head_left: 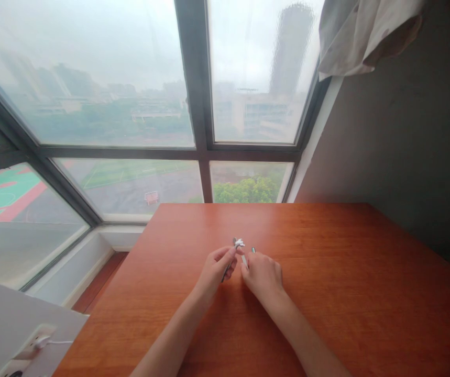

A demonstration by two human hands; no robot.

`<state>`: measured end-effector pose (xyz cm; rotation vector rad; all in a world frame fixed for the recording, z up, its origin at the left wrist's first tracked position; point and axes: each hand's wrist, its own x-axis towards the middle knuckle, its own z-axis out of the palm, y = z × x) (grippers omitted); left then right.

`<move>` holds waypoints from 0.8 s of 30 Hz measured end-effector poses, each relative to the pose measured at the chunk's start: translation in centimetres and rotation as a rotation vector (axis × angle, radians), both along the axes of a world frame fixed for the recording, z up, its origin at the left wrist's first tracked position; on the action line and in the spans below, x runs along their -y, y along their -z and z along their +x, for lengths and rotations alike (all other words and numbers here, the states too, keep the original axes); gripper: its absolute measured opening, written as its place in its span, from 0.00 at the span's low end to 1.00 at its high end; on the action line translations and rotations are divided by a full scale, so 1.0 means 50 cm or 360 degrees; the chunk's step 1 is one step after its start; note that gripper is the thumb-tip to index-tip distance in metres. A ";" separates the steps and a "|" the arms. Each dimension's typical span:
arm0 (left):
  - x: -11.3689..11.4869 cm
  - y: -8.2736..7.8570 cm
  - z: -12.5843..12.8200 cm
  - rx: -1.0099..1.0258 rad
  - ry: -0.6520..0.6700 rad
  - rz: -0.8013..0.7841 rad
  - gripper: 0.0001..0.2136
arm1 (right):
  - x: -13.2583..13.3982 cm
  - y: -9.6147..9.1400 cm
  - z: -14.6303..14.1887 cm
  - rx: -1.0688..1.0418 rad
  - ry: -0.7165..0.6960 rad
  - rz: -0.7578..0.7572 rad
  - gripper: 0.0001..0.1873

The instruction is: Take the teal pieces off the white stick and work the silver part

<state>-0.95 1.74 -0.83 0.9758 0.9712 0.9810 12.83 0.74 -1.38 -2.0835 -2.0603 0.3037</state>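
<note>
Above the table, my left hand (220, 263) is closed, thumb against fingers, on a slender dark object. A small white, irregularly shaped piece (239, 243) shows at its top, and its dark lower end (223, 278) sticks out under the fingers. Close beside it on the right, my right hand (263, 271) is curled closed. A thin white strip (244, 261) runs from its thumb up toward the white piece; I cannot tell whether they join. A short shiny dark tip (253, 250) pokes out past its index finger. The fingers hide most of what both hands hold.
The reddish-brown wooden table (346, 277) reaches to large windows with grey frames (203, 104). A pale cloth (366, 36) hangs at the upper right beside a dark grey wall (413, 136). At the lower left, a white plug (43, 343) with a cable sits in a wall socket.
</note>
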 end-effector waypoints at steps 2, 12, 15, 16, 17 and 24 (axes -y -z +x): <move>0.000 0.002 -0.003 0.0031 0.0009 0.0026 0.21 | 0.000 0.002 -0.001 -0.0109 -0.0012 -0.0025 0.10; -0.004 0.009 0.002 0.0301 -0.0007 0.0059 0.19 | -0.013 0.031 0.094 -0.1586 -0.0110 0.0063 0.18; -0.007 0.008 0.001 0.0383 -0.0014 0.0064 0.17 | -0.011 0.055 0.119 -0.1547 -0.0098 0.0299 0.19; -0.007 0.008 0.001 0.0399 -0.0004 0.0060 0.17 | -0.010 0.060 0.126 -0.1474 -0.0098 0.0361 0.20; -0.007 0.009 0.000 0.0405 0.0002 0.0056 0.16 | -0.008 0.062 0.131 -0.1405 -0.0091 0.0403 0.21; 0.002 0.008 0.010 0.0317 -0.0023 0.0026 0.19 | 0.003 0.041 0.140 -0.1431 -0.0173 0.0454 0.22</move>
